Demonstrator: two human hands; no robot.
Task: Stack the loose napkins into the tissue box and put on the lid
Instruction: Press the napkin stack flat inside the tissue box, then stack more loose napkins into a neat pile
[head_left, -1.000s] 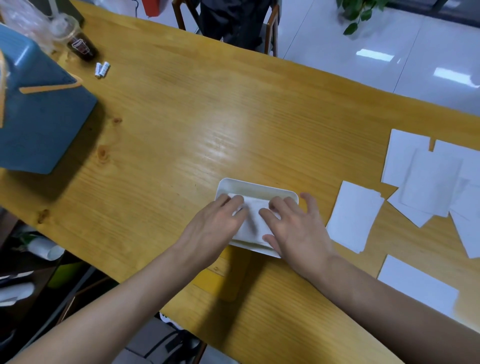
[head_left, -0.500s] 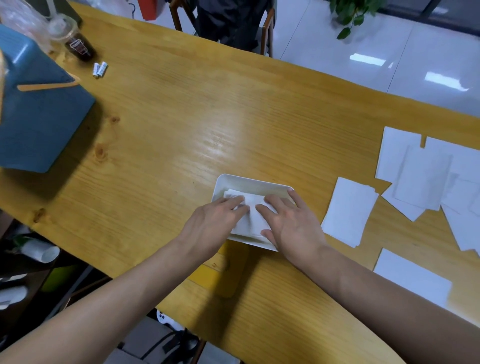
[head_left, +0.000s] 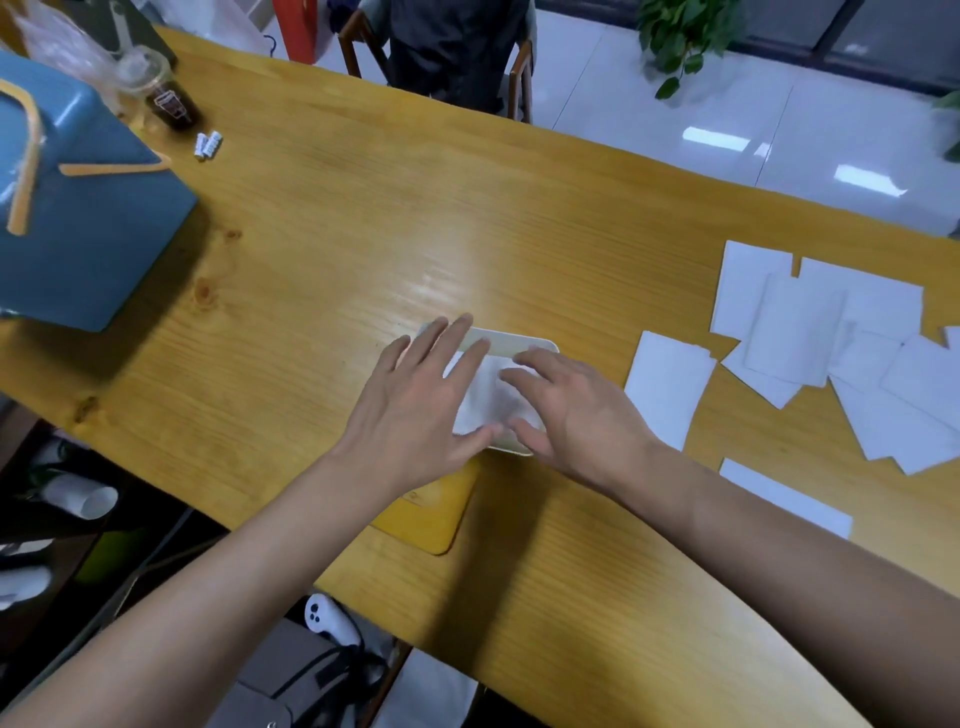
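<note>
In the centre of the frame both hands lie flat on the napkin (head_left: 483, 400) in the box (head_left: 524, 345). The left hand (head_left: 415, 410) has straight, spread fingers; the right hand (head_left: 576, 410) has relaxed fingers, a little apart. It seems best to press evenly and tuck the edges inside the rim so the sheet lies level. The box is white, rounded and hard-looking. The loose napkins (head_left: 670, 384) at right are thin, soft rectangles. The wood-toned, round-cornered lid (head_left: 431, 519) lies just below the box.

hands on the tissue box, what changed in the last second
The left hand spread its fingers straight and slid forward over the napkin to the far rim of the tissue box. The right hand stays flat on it; loose napkins and lid unmoved.
</note>
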